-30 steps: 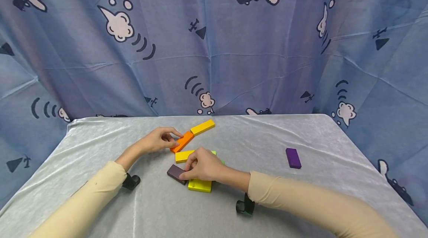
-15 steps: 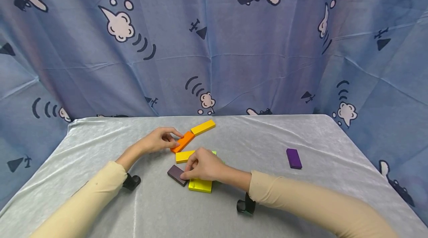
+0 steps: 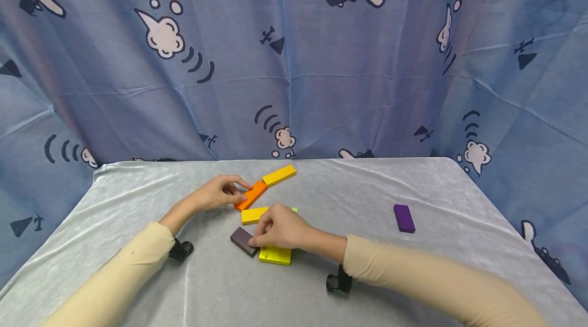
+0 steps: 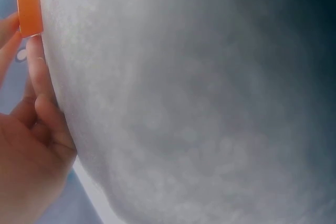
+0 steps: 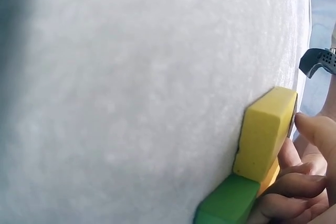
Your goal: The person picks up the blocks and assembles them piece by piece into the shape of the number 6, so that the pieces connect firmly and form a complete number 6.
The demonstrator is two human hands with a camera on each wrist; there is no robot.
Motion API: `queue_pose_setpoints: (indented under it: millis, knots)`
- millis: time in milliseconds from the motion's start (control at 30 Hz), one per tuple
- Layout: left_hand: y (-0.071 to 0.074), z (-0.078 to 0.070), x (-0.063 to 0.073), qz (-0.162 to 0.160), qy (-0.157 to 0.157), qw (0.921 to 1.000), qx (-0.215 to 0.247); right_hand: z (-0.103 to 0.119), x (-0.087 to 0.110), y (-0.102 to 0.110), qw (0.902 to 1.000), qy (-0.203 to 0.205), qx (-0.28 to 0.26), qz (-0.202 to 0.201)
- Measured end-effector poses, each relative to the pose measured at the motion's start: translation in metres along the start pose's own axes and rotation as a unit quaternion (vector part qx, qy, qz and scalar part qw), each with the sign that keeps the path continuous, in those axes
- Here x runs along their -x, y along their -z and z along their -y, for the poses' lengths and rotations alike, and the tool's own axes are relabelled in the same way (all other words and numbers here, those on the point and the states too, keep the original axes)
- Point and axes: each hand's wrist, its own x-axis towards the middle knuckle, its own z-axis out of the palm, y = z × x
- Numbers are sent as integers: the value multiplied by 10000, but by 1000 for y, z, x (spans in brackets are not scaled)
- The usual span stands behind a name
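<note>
My left hand (image 3: pixel 217 193) pinches an orange block (image 3: pixel 253 195) between thumb and fingers. The block lies slanted on the cloth, its far end meeting a golden-yellow block (image 3: pixel 279 175). Nearer to me, my right hand (image 3: pixel 286 229) holds the right end of a dark brownish block (image 3: pixel 242 240) with thumb and fingers. Under and beside that hand lie a yellow block (image 3: pixel 254 215) and a lime-yellow block (image 3: pixel 275 255). A green block (image 5: pixel 228 200) shows in the right wrist view, touching the lime-yellow one; in the head view the right hand hides most of it.
A purple block (image 3: pixel 404 218) lies alone on the right side of the table. Light grey, wrinkled cloth (image 3: pixel 220 291) covers the tabletop. Behind and at both sides hangs a blue curtain (image 3: pixel 349 82) printed with planes and clouds.
The dark block has turned very slightly, its near end a touch closer to me. Both hands and the other blocks stay practically where they were.
</note>
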Motion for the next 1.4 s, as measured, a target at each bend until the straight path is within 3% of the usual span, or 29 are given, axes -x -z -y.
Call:
queue_pose_setpoints:
  millis: [233, 433, 567, 1067, 1400]
  knots:
    - [0, 1, 1, 43, -102, 9999, 96, -4, 1, 12, 9978, 408, -450, 271]
    - [0, 4, 0, 46, -177, 9998, 61, -13, 7, 37, 9901, 1095, -724, 499]
    - [0, 3, -1, 30, -165, 9999, 5, -27, 14, 55, 9877, 1209, -845, 528]
    - [-1, 1, -1, 20, -28, 9999, -125, -85, 67, 118, 9940, 755, -751, -259]
    - [-1, 0, -1, 17, -63, 9999, -118, -122, 100, 143, 9892, 986, -721, -807]
